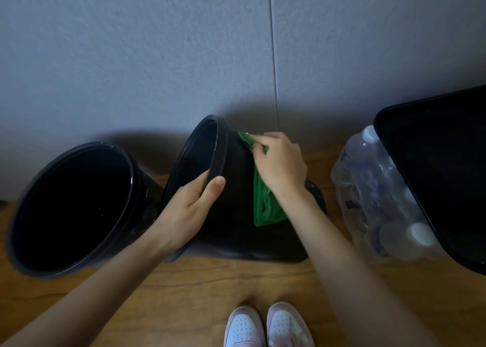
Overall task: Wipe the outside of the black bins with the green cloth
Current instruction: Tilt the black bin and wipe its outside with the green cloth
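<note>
Fingers of the left hand (193,209) grip the tilted middle bin's rim (219,152) while the right hand (280,165) pinches the green cloth (264,207) against its outer wall.

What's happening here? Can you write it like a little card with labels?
place: wooden floor by a grey wall
middle bin: black, round, tipped, opening facing left
left hand: grips the middle bin's rim
right hand: holds the green cloth against the middle bin's outside
left bin: black, round, no hand on it
right bin: black, at the right edge, no hand on it
bottles: clear plastic pack beside the right bin
shoes: white, at the bottom
</note>
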`<state>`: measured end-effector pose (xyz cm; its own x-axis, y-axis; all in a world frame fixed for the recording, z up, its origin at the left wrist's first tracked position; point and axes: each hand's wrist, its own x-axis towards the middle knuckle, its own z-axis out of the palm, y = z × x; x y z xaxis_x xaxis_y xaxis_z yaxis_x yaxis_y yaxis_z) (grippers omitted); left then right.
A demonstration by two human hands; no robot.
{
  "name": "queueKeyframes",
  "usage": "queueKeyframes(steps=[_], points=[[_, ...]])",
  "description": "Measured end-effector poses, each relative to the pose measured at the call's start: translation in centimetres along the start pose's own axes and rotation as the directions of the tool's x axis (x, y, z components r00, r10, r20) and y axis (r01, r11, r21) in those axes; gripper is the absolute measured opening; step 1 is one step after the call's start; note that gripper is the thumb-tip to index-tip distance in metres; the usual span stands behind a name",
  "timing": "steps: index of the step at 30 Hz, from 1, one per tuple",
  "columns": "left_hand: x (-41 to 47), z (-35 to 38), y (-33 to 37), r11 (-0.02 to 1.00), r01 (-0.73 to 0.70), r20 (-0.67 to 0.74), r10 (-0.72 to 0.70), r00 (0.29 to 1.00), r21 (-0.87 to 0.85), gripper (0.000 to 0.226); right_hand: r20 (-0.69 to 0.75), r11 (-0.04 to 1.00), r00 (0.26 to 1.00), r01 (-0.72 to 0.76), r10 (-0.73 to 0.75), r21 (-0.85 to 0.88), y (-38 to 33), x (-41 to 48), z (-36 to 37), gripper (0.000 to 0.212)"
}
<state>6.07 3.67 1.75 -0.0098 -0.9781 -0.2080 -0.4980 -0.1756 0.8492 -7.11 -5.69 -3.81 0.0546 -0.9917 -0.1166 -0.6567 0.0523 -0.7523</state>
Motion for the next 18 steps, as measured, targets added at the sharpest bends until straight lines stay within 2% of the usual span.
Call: queueKeyframes(steps=[2,4,9,13,15,18], points=[[-0.1,0.1,-0.1,1.0,-0.005,0.016,0.005,1.0,0.0,0.032,0.02,0.999,0.999,-0.036,0.036,-0.008,0.8,0.2,-0.2,0.031],[-0.1,0.3,-0.1,1.0,-0.016,0.033,0.016,0.999,0.017,0.037,-0.041,1.0,0.999,-0.012,0.012,-0.01,0.8,-1.2,-0.4,0.031],[0.1,0.6,0.5,1.0,-0.023,-0.011,0.023,1.0,0.013,0.029,-0.131,0.977,0.975,0.192,-0.18,0.091,-1.4,-7.1,0.1,0.039],[0.1,0.5,0.8,1.0,-0.004,-0.018,0.004,1.0,-0.005,0.023,-0.148,0.948,0.942,0.312,-0.302,0.055,-1.1,-6.8,0.1,0.037],[0.1,0.1,0.5,1.0,0.03,-0.033,-0.03,0.999,-0.01,0.023,-0.103,0.969,0.965,0.246,-0.243,0.015,0.8,-4.6,0.1,0.035],[0.0,-0.1,0.2,0.998,0.054,-0.031,-0.054,0.998,-0.015,0.027,-0.048,0.997,0.998,-0.03,0.027,-0.075,5.8,-1.1,0.1,0.03]])
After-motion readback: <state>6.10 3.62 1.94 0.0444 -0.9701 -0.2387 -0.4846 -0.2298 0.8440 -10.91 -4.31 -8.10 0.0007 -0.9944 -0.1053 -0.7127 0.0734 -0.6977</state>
